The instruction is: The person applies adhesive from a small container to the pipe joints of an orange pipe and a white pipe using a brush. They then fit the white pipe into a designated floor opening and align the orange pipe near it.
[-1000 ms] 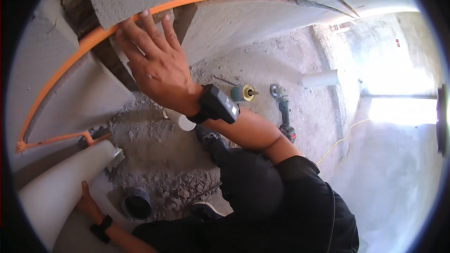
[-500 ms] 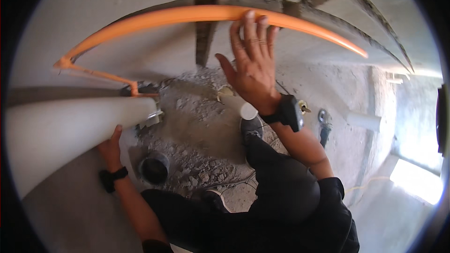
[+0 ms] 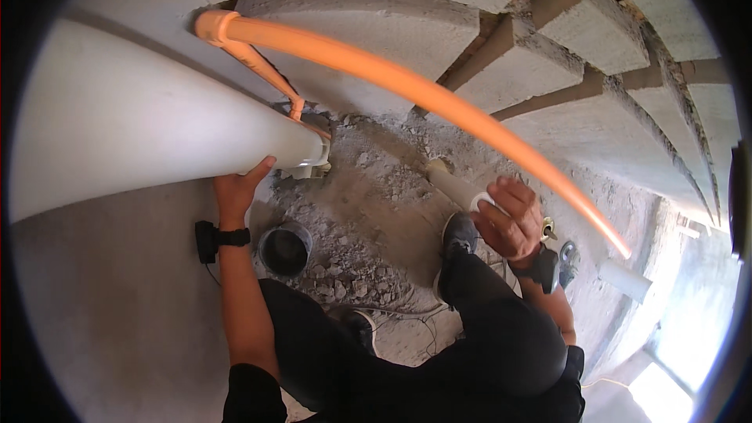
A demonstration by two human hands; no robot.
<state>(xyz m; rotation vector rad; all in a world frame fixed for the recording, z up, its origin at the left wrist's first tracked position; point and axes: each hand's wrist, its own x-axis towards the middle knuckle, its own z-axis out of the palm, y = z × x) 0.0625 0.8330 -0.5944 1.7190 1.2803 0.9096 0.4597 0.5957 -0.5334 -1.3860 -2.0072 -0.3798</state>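
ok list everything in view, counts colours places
long orange pipe: 1, orange, upper left to right
thin orange pipe: 1, orange, upper left
thick white pipe: 1, white, left
pipe stub: 1, cream, right of centre
bucket: 1, black, left of centre
rubble: uncounted, grey, middle
can: 1, gold top, right
grinder: 1, grey, right, mostly hidden
loose pipe: 1, pale, right
wall grooves: several, dark, upper right
yellow cable: 1, yellow, bottom right
thin cables: uncounted, dark, lower middle
trousers: 1, dark, bottom
shoes: 2, dark, lower middle
wristbands: 2, black, one per wrist
left hand: 1, bare, against thick white pipe
right hand: 1, bare, by pipe stub
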